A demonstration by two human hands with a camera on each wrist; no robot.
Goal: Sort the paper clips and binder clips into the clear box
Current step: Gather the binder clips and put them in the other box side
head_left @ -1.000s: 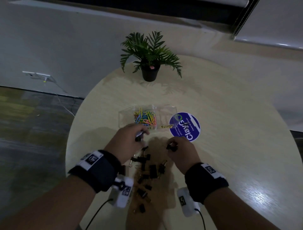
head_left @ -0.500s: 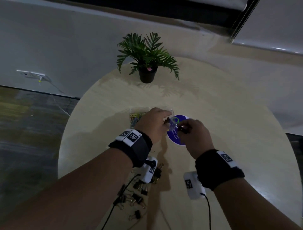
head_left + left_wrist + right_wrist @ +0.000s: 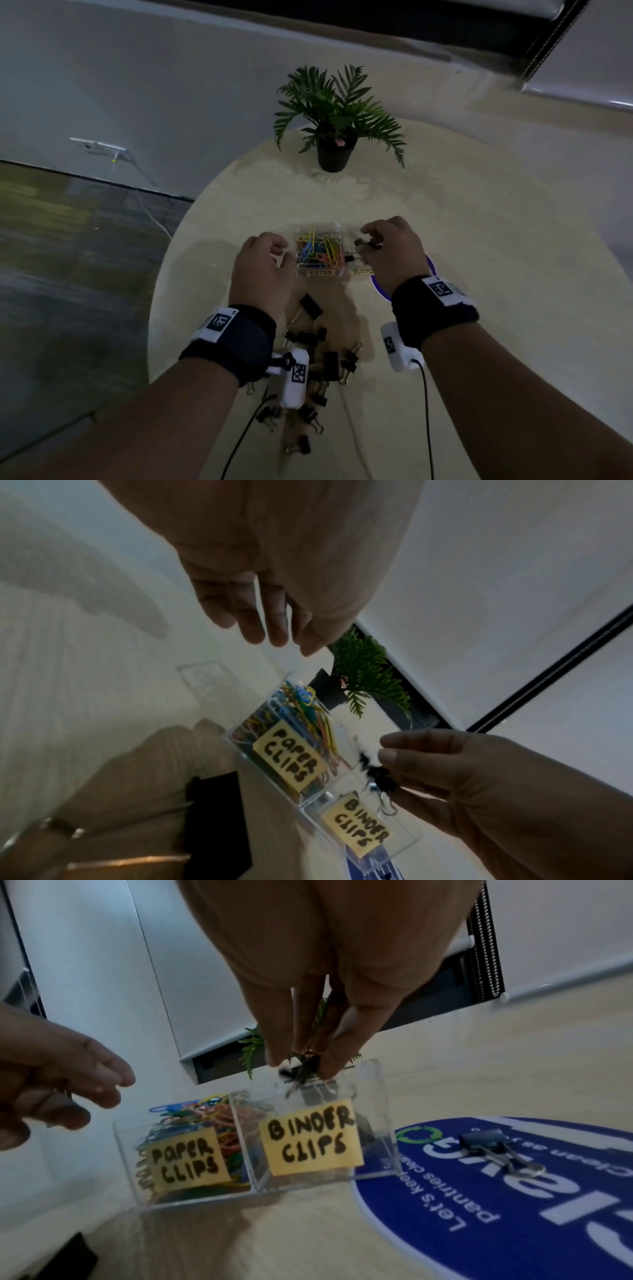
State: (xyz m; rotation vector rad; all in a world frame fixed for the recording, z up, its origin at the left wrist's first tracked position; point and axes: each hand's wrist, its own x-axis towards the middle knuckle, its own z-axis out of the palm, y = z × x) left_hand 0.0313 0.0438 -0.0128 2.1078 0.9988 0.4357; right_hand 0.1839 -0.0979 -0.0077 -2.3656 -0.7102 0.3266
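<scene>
The clear box (image 3: 346, 230) has two compartments. The left one, labelled PAPER CLIPS (image 3: 186, 1158), is full of coloured paper clips (image 3: 318, 250). My right hand (image 3: 364, 241) pinches a black binder clip (image 3: 303, 1069) just above the right compartment, labelled BINDER CLIPS (image 3: 310, 1137); a black clip (image 3: 349, 257) lies inside it. My left hand (image 3: 279, 250) hovers just left of the box, its fingers (image 3: 267, 626) loosely curled and empty. A pile of black binder clips (image 3: 318, 356) lies on the table between my forearms.
A round blue sticker (image 3: 514, 1191) lies right of the box with one binder clip (image 3: 489, 1142) on it. A potted plant (image 3: 335, 113) stands at the far side of the round table (image 3: 496, 274). The table's left edge drops to the floor.
Both hands rose from the pile to the box, each with a clip. The left hand has since drawn back to the box's left side, empty. The right hand still pinches its clip.
</scene>
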